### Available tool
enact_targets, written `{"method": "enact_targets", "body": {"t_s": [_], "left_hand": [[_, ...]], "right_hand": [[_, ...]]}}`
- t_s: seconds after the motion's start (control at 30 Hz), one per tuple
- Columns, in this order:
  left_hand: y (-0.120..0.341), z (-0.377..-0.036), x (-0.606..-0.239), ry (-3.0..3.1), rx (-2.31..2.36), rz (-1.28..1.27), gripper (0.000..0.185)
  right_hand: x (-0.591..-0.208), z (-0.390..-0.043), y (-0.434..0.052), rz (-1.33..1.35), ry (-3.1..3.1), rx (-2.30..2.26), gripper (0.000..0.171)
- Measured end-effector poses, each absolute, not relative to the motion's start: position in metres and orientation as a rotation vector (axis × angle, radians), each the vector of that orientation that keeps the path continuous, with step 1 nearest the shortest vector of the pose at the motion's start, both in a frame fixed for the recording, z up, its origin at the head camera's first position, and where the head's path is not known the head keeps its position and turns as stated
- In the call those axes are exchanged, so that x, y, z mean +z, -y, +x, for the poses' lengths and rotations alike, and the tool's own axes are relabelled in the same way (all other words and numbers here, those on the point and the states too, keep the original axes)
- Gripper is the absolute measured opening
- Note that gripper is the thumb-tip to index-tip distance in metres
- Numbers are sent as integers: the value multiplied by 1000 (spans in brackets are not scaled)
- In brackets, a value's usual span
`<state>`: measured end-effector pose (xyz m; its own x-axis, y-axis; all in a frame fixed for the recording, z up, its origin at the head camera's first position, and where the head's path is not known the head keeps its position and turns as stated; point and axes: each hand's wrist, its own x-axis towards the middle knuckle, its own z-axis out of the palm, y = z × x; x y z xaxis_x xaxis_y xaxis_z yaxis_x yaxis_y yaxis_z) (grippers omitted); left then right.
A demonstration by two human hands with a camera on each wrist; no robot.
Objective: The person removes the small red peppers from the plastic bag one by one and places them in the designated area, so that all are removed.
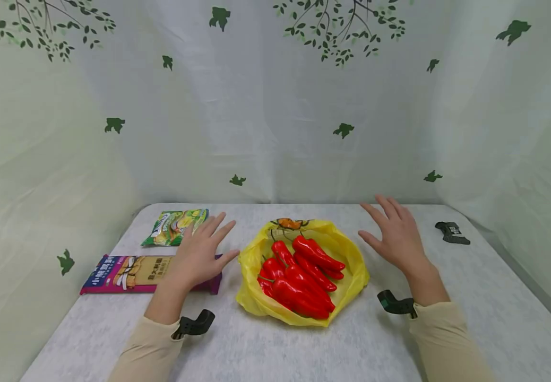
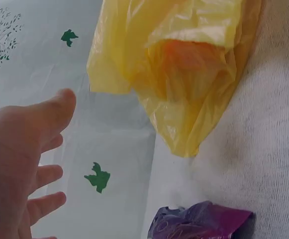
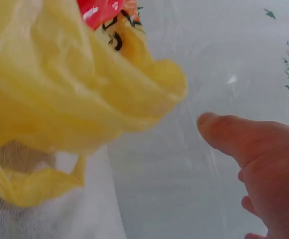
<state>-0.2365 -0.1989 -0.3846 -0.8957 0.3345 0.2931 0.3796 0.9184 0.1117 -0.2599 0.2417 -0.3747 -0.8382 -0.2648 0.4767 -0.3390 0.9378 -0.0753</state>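
Observation:
A yellow plastic bag (image 1: 359, 260) sits with its mouth spread wide in the middle of the table, and several red peppers (image 1: 299, 286) lie inside it. To its left, my left hand (image 1: 200, 257) hovers with fingers spread and holds nothing; in the head view it overlaps a long purple and tan snack packet (image 1: 148, 270). On the other side, my right hand (image 1: 395, 233) is raised with fingers apart, also holding nothing. Both wrist views show a thumb near the yellow bag (image 2: 184, 109) but apart from it.
A green snack packet (image 1: 175, 225) lies at the back left of the table (image 1: 275, 355). At the back right is a small black packet (image 1: 452, 232). A pale curtain (image 1: 275, 106) with leaf prints rises behind the table's far edge and along both sides.

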Motion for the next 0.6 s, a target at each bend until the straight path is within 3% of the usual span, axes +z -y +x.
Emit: {"method": "enact_targets", "body": {"t_s": [0.6], "left_hand": [[183, -238, -390, 2621, -937, -600, 57]], "right_hand": [[-365, -246, -183, 546, 2563, 726, 54]]}}
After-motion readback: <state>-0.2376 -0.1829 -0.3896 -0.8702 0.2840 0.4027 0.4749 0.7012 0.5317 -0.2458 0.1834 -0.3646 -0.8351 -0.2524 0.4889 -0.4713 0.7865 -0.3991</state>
